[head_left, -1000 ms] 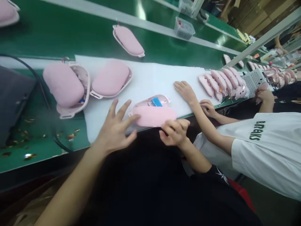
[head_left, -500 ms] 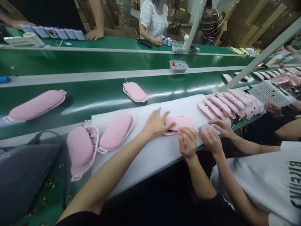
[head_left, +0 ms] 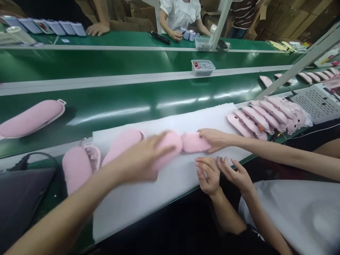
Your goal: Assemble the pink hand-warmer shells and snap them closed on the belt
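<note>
My left hand (head_left: pixel 142 157), blurred by motion, has its fingers on a rounded pink shell (head_left: pixel 172 143) above a white foam sheet (head_left: pixel 127 202). Against that shell's right end lies a second pink shell (head_left: pixel 195 142), gripped by a co-worker's hand (head_left: pixel 214 139) reaching in from the right. My right hand (head_left: pixel 209 174) is near the sheet's front edge, fingers curled and drawn together; what they hold, if anything, is hidden. Left of my left hand, a long pink shell (head_left: pixel 122 141) is partly covered by my arm. An opened pink shell (head_left: pixel 77 166) shows its pale inner side.
A co-worker's other hand (head_left: pixel 236 175) hovers close to my right hand. Stacked pink shells (head_left: pixel 261 115) stand to the right. Another pink shell (head_left: pixel 32 118) lies on the green belt (head_left: pixel 119 99). A clear tub (head_left: pixel 203 68) of small parts sits on the divider. Dark bag-like object (head_left: pixel 23 205) at left.
My left hand has moved left and down with a pink shell. A co-worker's hand has reached in onto a pink shell. The small shell on the belt is gone from there.
</note>
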Demonstrator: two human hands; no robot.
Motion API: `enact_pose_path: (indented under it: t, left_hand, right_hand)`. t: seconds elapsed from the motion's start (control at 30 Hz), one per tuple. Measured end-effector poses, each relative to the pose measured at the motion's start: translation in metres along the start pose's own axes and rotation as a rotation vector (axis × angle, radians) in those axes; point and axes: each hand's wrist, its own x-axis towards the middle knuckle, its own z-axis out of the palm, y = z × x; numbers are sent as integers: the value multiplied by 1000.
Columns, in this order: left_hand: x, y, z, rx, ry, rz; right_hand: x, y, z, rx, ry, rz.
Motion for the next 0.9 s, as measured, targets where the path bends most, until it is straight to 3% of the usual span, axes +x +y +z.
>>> enact_pose_path:
  t: [0.07,0.13,0.27,0.37,0.5,0.6,0.77,0.9]
  left_hand:
    - [-62,36,21,-25,-158,147]
    - [-110,60,43,-34,-197,178]
    - [-156,65,80,-142,8,-54]
    - [-167,59,93,-293,184,-159]
    - [-166,65,95,-347,454,-276]
    - [-157,68,97,-325,628,-371]
    - [-148,65,99,-316,740,-422]
    - [-149,67,96,-336,792,-437]
  right_hand:
    - [5,-22,20,41,-53,13]
    - [5,-44,45,92,-118,28]
    - [-2,-76,90,265,-176,54]
    - [-10,-79,100,386,-187,55]
    - [-21,-72,94,466,-284,108]
    - [-27,-72,94,460,-230,131]
    - [-17,-87,92,299,-120,64]
    - [5,-102,80,237,-256,187]
